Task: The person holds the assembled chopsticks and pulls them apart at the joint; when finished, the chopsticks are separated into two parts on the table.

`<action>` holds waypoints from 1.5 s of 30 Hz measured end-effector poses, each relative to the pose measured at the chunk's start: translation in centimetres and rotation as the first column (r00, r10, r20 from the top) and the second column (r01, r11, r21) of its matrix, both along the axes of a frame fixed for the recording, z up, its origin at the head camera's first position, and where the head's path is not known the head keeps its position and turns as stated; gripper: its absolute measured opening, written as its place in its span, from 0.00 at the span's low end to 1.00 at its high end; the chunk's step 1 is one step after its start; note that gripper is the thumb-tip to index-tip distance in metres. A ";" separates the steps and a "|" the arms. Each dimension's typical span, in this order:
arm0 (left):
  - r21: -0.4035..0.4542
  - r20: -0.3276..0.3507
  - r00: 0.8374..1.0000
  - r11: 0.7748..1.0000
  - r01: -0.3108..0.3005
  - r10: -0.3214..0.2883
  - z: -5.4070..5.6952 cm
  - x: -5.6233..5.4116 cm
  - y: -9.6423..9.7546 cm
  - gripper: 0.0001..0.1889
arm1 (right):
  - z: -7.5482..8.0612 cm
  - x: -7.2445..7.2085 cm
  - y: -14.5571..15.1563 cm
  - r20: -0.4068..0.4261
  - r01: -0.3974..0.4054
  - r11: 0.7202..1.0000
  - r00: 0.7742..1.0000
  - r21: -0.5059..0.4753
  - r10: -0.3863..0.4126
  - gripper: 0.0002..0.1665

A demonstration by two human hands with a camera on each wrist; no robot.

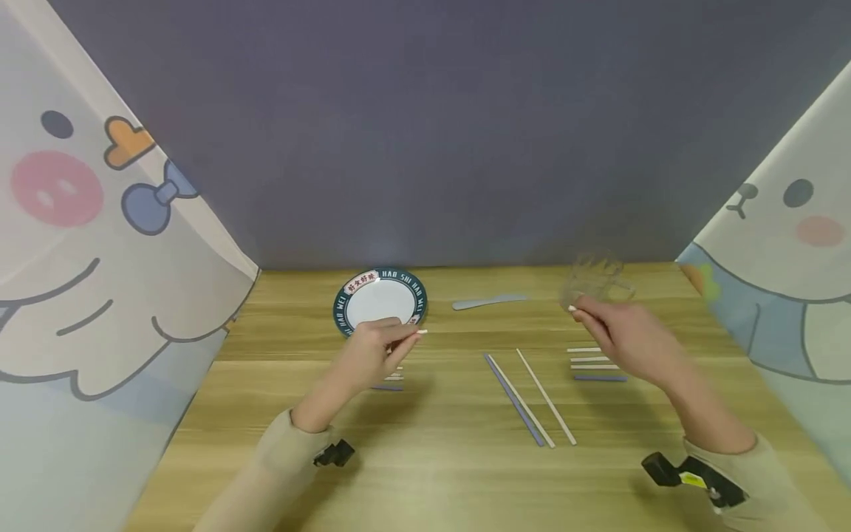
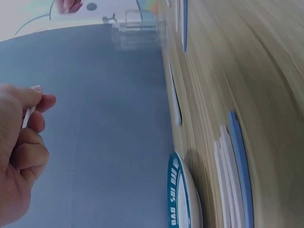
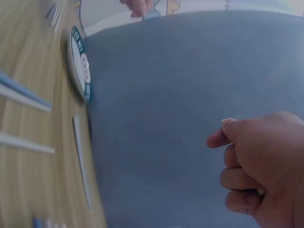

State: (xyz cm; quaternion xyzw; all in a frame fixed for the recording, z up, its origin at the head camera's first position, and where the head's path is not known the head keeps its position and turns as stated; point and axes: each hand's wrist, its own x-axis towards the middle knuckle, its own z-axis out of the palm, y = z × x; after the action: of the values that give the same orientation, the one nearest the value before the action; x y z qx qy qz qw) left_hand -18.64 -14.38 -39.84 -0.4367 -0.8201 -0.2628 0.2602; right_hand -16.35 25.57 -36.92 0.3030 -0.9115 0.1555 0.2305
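In the head view, the left hand held a white stick between thumb and fingertips, raised over the worktop. The right hand pinched a white bit likewise, in front of the cup by the far right corner. The plate and knife lay along the far edge. Three middle sticks slanted towards the near edge; right sticks lay towards the right edge, and left sticks were partly hidden by the left hand.

In the left wrist view, the stick's end showed below the pinching thumb, while the left sticks lay close together near the plate. So slight a grip, I judged, could let the stick slip or turn.

In the right wrist view, the right hand's other fingers were curled in; its bit could not be made out. A low sweep of that wrist, I thought, might knock the cup or scatter the right sticks.
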 end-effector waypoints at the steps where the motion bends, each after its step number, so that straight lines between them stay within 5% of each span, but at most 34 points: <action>1: 0.004 0.007 1.000 1.000 0.002 -0.002 0.0 -0.1 -0.4 0.03 | 0.0 0.0 0.6 0.007 -0.008 1.000 1.000 0.010 0.008 0.07; 13: -0.085 0.136 0.988 0.995 -0.059 0.070 -1.1 0.9 -2.6 0.07 | -2.7 1.1 2.7 0.218 -0.069 0.998 0.974 -0.006 0.069 0.09; 18: -0.137 0.153 0.984 0.988 -0.066 0.087 -1.8 0.9 -3.5 0.07 | -3.9 1.3 3.6 0.254 -0.136 0.990 0.957 -0.031 0.139 0.14; 22: -0.215 0.184 0.979 0.975 -0.051 0.092 -2.2 0.9 -4.4 0.07 | -5.1 1.3 4.5 0.205 -0.136 0.991 0.970 0.005 0.132 0.18; 32: -0.327 0.403 0.913 0.941 0.083 0.059 -2.9 1.2 -5.7 0.08 | -7.3 1.6 6.3 0.186 -0.139 0.990 0.974 0.017 0.134 0.16; 45: -0.406 0.463 0.872 0.913 0.048 0.161 -3.7 1.7 -5.3 0.03 | -9.3 1.1 7.4 0.209 -0.227 0.974 0.952 0.002 0.222 0.17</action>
State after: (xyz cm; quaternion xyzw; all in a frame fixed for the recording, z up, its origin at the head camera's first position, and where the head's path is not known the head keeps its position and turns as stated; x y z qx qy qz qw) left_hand -16.96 -19.73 -43.55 -0.3759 -0.9078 -0.1808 -0.0428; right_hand -15.23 33.01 -46.22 0.3898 -0.8921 0.1996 0.1112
